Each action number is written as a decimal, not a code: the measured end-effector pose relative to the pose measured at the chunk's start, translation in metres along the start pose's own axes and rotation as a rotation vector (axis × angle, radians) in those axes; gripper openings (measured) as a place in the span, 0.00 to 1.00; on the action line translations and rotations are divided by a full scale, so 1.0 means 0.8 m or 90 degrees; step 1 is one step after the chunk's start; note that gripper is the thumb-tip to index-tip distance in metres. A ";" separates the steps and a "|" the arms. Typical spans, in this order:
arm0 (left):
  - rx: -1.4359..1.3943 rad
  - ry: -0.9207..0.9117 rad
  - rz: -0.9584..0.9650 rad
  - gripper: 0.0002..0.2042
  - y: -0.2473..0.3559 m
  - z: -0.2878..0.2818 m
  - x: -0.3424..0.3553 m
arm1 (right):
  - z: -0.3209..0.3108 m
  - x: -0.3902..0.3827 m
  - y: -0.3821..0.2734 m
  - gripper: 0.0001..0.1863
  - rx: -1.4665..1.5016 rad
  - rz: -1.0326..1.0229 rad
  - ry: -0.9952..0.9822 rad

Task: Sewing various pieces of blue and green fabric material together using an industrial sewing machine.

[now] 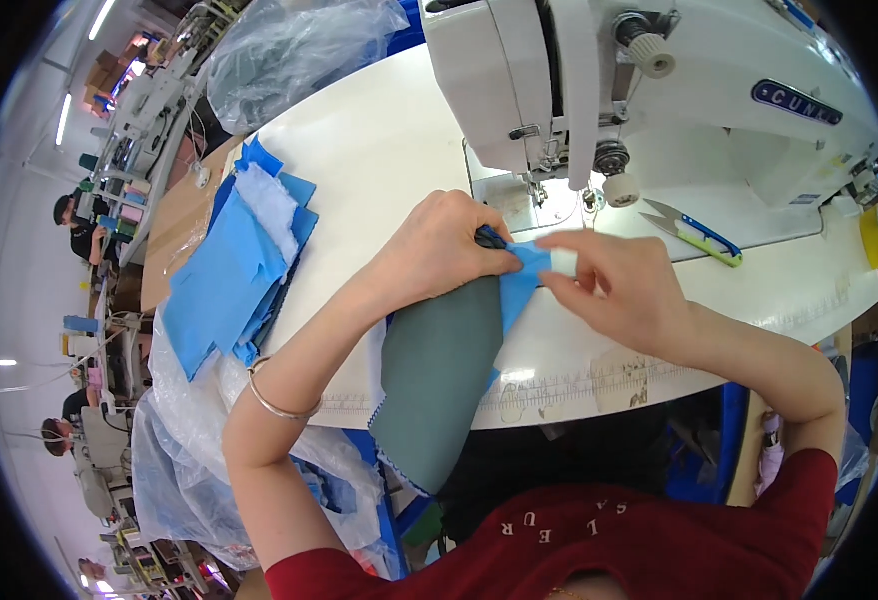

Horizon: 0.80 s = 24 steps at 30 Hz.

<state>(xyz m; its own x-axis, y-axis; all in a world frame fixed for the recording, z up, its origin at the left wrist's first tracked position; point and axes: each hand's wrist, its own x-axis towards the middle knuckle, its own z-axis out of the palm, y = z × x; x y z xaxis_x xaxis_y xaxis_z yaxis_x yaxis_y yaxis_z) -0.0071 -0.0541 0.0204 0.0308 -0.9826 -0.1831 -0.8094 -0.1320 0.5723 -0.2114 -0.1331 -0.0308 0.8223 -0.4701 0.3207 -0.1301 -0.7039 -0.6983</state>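
Observation:
In front of the sewing machine (519, 100), my left hand (449, 245) is closed over the top of a grey-green fabric piece (444, 360), thumb towards the right. A bright blue fabric piece (519, 295) lies against its right side. My right hand (624, 285), slightly blurred, pinches the upper corner of the blue fabric. A small white patch (564, 262) shows at its fingers; whether it is a label or a finger wrap I cannot tell. The lower end of the grey-green piece hangs over the table's front edge. The needle area (539, 195) is just beyond my hands, apart from the fabric.
Thread snips (704, 235) with blue and green handles lie right of the needle plate. A stack of blue fabric pieces (229, 280) rests at the table's left. Clear plastic bags (289, 60) stand behind and below left. A ruler strip (599, 383) runs along the white table's front edge.

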 end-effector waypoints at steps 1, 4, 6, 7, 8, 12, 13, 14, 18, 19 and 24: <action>-0.003 -0.001 -0.001 0.12 -0.003 0.001 0.006 | 0.002 -0.003 0.009 0.16 -0.111 -0.158 0.031; -0.005 -0.009 0.000 0.13 -0.014 0.008 0.023 | 0.012 0.001 0.025 0.12 -0.232 -0.303 0.027; 0.021 0.031 0.035 0.15 -0.020 0.012 0.033 | 0.018 0.006 0.031 0.12 -0.290 -0.348 0.012; 0.019 0.029 0.033 0.15 -0.022 0.013 0.034 | 0.020 0.007 0.034 0.12 -0.289 -0.364 0.011; 0.028 0.045 0.024 0.15 -0.023 0.012 0.034 | 0.021 0.007 0.036 0.12 -0.290 -0.378 0.010; -0.023 0.063 -0.074 0.14 -0.003 0.006 0.032 | 0.018 0.004 0.040 0.14 -0.267 -0.340 -0.001; -0.036 0.085 -0.071 0.14 -0.007 0.010 0.034 | 0.018 0.004 0.041 0.14 -0.261 -0.343 0.001; -0.046 0.102 -0.055 0.14 -0.014 0.012 0.033 | 0.020 0.006 0.042 0.15 -0.253 -0.350 0.002; -0.118 0.137 -0.036 0.13 -0.029 0.020 0.033 | 0.022 0.007 0.040 0.16 -0.234 -0.346 0.008; -0.134 0.137 -0.036 0.12 -0.031 0.021 0.033 | 0.019 0.008 0.039 0.16 -0.234 -0.336 -0.006; -0.159 0.131 -0.043 0.09 -0.037 0.025 0.033 | 0.016 0.008 0.034 0.18 -0.241 -0.326 -0.016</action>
<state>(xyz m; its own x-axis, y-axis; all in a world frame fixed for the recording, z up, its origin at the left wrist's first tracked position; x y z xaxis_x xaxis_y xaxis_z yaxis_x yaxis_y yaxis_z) 0.0060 -0.0736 -0.0171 0.2181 -0.9729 -0.0772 -0.6336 -0.2014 0.7470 -0.2022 -0.1486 -0.0561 0.8439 -0.0151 0.5363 0.1001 -0.9776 -0.1850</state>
